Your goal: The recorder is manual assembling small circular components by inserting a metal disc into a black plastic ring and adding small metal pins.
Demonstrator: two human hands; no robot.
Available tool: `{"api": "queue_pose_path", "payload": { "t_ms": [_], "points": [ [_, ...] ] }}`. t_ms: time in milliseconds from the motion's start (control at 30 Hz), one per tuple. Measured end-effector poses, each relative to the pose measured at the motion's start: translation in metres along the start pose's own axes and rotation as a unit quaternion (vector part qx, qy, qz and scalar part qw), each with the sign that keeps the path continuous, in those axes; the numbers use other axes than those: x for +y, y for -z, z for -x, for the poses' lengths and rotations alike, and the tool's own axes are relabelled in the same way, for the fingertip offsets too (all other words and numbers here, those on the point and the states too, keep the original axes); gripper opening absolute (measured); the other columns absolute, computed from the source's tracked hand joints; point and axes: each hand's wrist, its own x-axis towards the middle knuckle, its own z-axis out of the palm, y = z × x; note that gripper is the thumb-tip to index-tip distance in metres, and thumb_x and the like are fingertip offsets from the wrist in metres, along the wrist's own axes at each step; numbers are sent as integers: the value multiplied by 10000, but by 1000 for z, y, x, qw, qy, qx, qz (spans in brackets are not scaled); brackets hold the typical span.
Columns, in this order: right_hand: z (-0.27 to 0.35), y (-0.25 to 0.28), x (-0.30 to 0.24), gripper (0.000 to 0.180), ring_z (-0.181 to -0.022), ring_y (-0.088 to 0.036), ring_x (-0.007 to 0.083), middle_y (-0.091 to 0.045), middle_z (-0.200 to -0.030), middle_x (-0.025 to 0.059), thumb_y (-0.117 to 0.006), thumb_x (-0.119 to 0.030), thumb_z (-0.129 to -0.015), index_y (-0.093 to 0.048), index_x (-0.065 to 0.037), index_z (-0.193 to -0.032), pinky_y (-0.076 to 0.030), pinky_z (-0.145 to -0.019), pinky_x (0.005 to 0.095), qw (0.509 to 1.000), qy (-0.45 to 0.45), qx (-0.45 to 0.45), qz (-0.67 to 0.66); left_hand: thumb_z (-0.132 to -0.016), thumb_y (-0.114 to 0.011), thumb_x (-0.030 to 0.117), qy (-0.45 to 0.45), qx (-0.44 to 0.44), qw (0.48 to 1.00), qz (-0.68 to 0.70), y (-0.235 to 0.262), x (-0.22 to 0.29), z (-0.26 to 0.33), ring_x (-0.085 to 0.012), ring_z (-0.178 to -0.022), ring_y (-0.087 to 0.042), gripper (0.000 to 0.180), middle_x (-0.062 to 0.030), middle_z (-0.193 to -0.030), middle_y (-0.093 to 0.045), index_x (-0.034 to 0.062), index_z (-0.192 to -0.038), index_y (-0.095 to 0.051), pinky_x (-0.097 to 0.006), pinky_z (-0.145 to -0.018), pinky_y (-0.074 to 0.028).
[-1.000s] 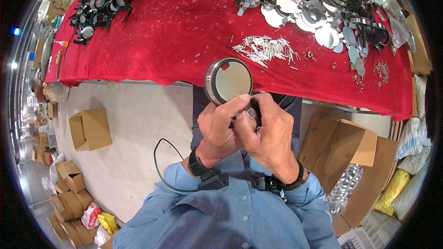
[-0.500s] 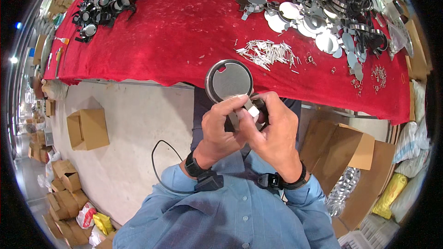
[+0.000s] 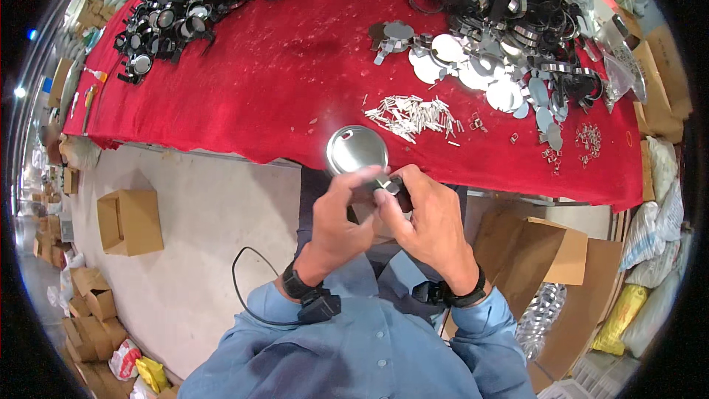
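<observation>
A round, silver-faced lid (image 3: pixel 357 149) with a dark rim and a small cutout near its top is held up in front of me, just off the table's near edge. My right hand (image 3: pixel 432 214) pinches the black hinge-like part (image 3: pixel 391 185) at its lower side between thumb and fingers. My left hand (image 3: pixel 340 210) grips the lower edge, its index finger laid along the lid and slightly smeared by motion. A small bright metal piece shows between the fingertips. The lid's underside is hidden.
The red-covered table (image 3: pixel 258 103) bears a pile of white pins (image 3: pixel 413 117), loose silver discs (image 3: pixel 447 48), black-and-silver lid parts (image 3: pixel 509 0) and small wire clips (image 3: pixel 588 140). More lids (image 3: pixel 196 11) lie far left. Cardboard boxes (image 3: pixel 144 225) stand on the floor at both sides.
The lid has tilted, its face now catching more light, and the hands have lowered slightly in the picture. My left fingers have shifted at the hinge. The whole view has shifted a little.
</observation>
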Motion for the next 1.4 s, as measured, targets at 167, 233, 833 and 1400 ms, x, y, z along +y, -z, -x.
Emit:
{"api": "queue_pose_path", "payload": {
  "t_ms": [167,233,833,1400],
  "points": [
    [-21,21,28,132,-776,-668,432,-647,-776,229,-630,-147,-965,-614,-29,-1020,-505,-657,497,998,21,-25,-59,-836,-774,-29,149,46,985,69,28,-2,-35,-86,-817,-663,526,-75,-1030,-690,33,-1301,-536,-229,-715,-551],
    [-31,30,39,102,-758,-660,434,-632,-758,237,-600,-103,-973,-593,-25,-1039,-494,-641,505,999,-4,-3,-34,-845,-765,-29,168,55,983,52,45,-11,-50,-60,-773,-617,499,-40,-994,-652,38,-1286,-539,-204,-683,-521],
    [-174,43,133,357,-754,-679,387,-631,-905,184,-783,-198,-814,-630,-69,-1110,-541,-615,487,949,101,124,271,-876,-725,61,-22,74,974,-214,110,-81,-299,-203,-1129,-643,517,-96,-1265,-649,69,-1374,-586,-332,-942,-543],
    [-173,47,123,168,-731,-663,356,-614,-882,147,-696,-161,-830,-603,-57,-922,-546,-617,449,979,104,157,73,-801,-798,298,55,-59,969,-235,-78,-132,-383,-258,-769,-694,319,-136,-767,-689,8,-814,-664,-404,-698,-545]
  ]
}}
